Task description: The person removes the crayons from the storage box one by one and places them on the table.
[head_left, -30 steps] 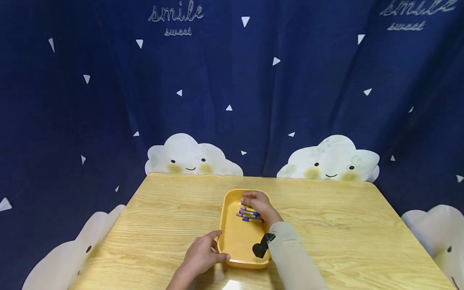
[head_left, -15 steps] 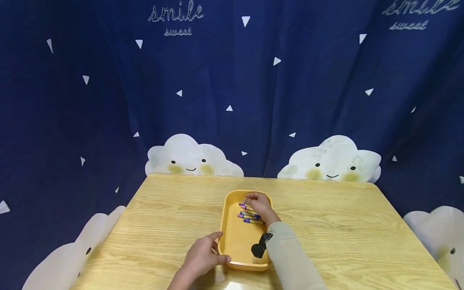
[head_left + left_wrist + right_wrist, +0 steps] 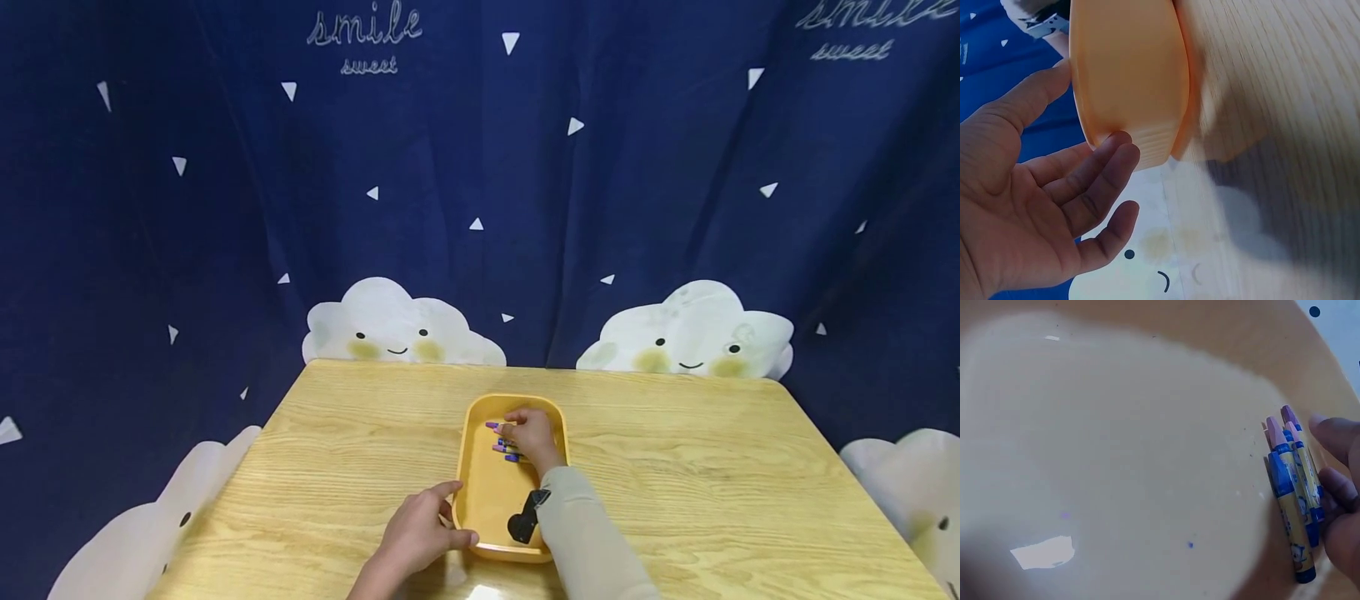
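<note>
I find before me a wooden table [image 3: 697,475] with pale yellow grain running mostly crosswise and rounded far corners. Directly on it I note one yellow-orange tray [image 3: 491,500], upright, rounded at the corners, its long sides pointing away from me. It stands slightly left of the table's middle, short of the far edge. Glare [image 3: 483,592] marks the wood nearer me, beyond the tray's near end.

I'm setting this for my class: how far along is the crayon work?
Looks done: the crayons lie bunched, roughly parallel, inside the orange tray. In hand: the right hand is at the crayons, its grip unclear, while the left hand touches the tray's rim. Left: perhaps evening up the staggered tips.
</note>
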The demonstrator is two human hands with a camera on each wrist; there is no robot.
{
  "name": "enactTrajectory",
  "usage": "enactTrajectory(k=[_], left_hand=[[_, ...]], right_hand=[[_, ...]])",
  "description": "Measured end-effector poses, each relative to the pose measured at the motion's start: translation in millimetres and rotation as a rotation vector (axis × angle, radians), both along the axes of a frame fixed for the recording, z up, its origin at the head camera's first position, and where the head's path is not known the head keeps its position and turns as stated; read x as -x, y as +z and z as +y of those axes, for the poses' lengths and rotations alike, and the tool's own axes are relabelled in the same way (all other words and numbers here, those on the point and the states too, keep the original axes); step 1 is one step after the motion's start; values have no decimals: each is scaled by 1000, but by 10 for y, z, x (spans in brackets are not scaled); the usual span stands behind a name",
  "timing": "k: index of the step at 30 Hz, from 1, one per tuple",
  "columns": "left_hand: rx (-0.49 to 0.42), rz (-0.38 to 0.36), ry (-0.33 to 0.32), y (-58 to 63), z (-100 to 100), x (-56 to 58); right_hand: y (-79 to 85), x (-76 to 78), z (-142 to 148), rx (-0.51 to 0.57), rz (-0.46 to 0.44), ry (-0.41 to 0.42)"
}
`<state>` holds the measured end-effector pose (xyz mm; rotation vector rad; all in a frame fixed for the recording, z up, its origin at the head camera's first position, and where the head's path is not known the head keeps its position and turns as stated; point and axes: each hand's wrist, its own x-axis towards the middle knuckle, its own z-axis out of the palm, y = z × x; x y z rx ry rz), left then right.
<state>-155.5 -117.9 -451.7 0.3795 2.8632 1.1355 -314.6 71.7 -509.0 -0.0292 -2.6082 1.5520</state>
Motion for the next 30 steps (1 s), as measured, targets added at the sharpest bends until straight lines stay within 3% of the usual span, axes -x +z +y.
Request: enactTrajectory(k=[5, 11, 16, 30], left_hand=[[-5, 3, -3, -4, 3, 9], [-21, 10, -9, -5, -8, 9], [-21, 0, -7, -7, -15, 13], [-31, -8, -11, -12, -11, 18]], right_hand=[[5, -7, 11, -67, 0, -33], [-13, -6, 3, -178, 75, -46], [-53, 2, -5, -195, 110, -50], [-39, -19, 32, -323, 147, 53]])
